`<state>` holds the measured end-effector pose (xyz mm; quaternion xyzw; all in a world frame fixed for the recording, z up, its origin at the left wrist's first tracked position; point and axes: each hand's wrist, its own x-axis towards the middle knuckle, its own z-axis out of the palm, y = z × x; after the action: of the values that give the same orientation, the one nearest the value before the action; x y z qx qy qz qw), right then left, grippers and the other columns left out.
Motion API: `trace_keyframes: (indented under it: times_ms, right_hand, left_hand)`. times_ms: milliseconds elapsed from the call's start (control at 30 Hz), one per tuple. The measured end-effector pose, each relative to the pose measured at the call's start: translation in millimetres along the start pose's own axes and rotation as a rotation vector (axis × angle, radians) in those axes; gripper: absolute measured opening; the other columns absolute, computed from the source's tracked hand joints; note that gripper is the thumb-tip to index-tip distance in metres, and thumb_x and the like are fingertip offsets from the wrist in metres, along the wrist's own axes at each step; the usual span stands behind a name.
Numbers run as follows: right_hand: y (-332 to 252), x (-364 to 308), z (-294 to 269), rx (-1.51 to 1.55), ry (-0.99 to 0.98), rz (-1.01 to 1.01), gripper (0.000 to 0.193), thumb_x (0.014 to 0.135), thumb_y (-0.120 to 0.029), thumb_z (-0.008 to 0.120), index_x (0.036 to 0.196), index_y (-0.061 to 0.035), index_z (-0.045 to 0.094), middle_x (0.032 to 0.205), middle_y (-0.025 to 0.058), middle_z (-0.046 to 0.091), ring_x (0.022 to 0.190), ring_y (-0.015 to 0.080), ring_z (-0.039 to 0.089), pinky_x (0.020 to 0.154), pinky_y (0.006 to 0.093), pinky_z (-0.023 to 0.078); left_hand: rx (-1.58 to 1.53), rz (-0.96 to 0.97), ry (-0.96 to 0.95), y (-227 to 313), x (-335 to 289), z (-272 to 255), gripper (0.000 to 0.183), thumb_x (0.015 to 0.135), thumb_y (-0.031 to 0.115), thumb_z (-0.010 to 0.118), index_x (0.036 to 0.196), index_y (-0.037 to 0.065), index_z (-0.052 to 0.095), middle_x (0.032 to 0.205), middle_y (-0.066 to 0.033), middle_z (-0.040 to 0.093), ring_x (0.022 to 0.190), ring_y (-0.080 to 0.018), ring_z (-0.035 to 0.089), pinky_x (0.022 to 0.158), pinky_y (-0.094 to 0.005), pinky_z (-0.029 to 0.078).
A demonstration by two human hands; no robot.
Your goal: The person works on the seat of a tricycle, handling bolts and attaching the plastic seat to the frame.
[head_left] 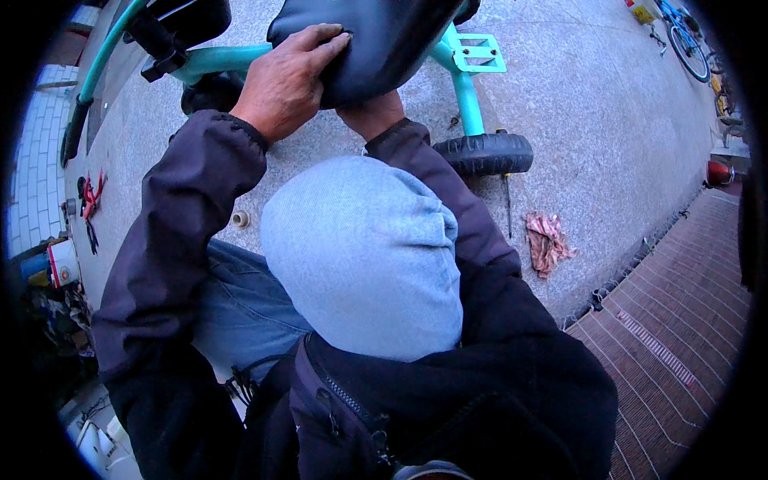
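A smooth black seat (372,48) sits at the top middle over a turquoise tubular frame (228,60). My left hand (280,84) closes over its near left edge, thumb and forefinger on the upper face. Its other fingers are mostly hidden. Under the near edge of that seat reaches my right hand (376,114); only the back of it and the wrist show, and the seat covers its fingers. Right of the seat, a turquoise leg with a slotted plate (478,53) runs down to a black wheel (484,154).
A screwdriver (509,208) lies beside the wheel, near a crumpled reddish rag (547,244). Red-handled pliers (93,194) and a small beige ring-shaped fitting (241,218) lie on the left floor. At right is a brown striped mat (664,328); a blue bicycle (686,44) stands farther off.
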<state>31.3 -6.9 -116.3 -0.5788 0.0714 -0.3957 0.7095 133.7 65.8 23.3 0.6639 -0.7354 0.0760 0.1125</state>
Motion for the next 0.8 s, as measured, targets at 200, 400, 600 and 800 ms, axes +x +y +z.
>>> trace_keyframes:
  times_ms: [200, 400, 600, 800]
  right_hand:
    - [9.2, 0.6, -10.9, -0.964, -0.073, -0.302, 0.054, 0.092, -0.018, 0.052, 0.141, -0.0059, 0.033, 0.142, 0.0124, 0.040, 0.134, 0.0251, 0.034, 0.116, 0.0404, 0.021]
    - [6.9, 0.9, -11.6, -0.960, -0.052, -0.282, 0.054, 0.090, -0.017, 0.054, 0.140, -0.0055, 0.035, 0.141, 0.0130, 0.041, 0.134, 0.0265, 0.034, 0.115, 0.0399, 0.021]
    - [16.8, 0.7, -10.5, -0.789, -0.050, -0.250, 0.053, 0.089, -0.017, 0.054, 0.138, -0.0050, 0.037, 0.141, 0.0132, 0.042, 0.134, 0.0265, 0.035, 0.115, 0.0407, 0.021]
    - [13.1, 1.6, -11.1, -0.553, -0.037, -0.197, 0.054, 0.090, -0.021, 0.054, 0.140, -0.0064, 0.035, 0.142, 0.0131, 0.041, 0.134, 0.0262, 0.034, 0.116, 0.0408, 0.018]
  left_hand:
    - [-0.009, -0.010, -0.009, 0.7, 0.9, 0.8, 0.062, 0.075, -0.010, 0.053, 0.132, 0.013, 0.051, 0.135, -0.0101, 0.048, 0.116, -0.0333, 0.054, 0.100, -0.0389, 0.045]
    - [-0.006, -0.005, 0.000, 0.0, 1.2, 0.9, 0.060, 0.075, -0.009, 0.053, 0.132, 0.012, 0.051, 0.135, -0.0104, 0.048, 0.117, -0.0332, 0.053, 0.101, -0.0388, 0.045]
    - [-0.011, 0.001, -0.003, 0.0, 1.9, 1.6, 0.061, 0.075, -0.009, 0.053, 0.132, 0.012, 0.051, 0.135, -0.0104, 0.048, 0.116, -0.0331, 0.054, 0.100, -0.0387, 0.045]
    - [-0.007, -0.001, -0.002, 0.4, 2.2, 2.0, 0.060, 0.076, -0.009, 0.053, 0.132, 0.012, 0.050, 0.135, -0.0104, 0.048, 0.116, -0.0336, 0.054, 0.099, -0.0390, 0.046]
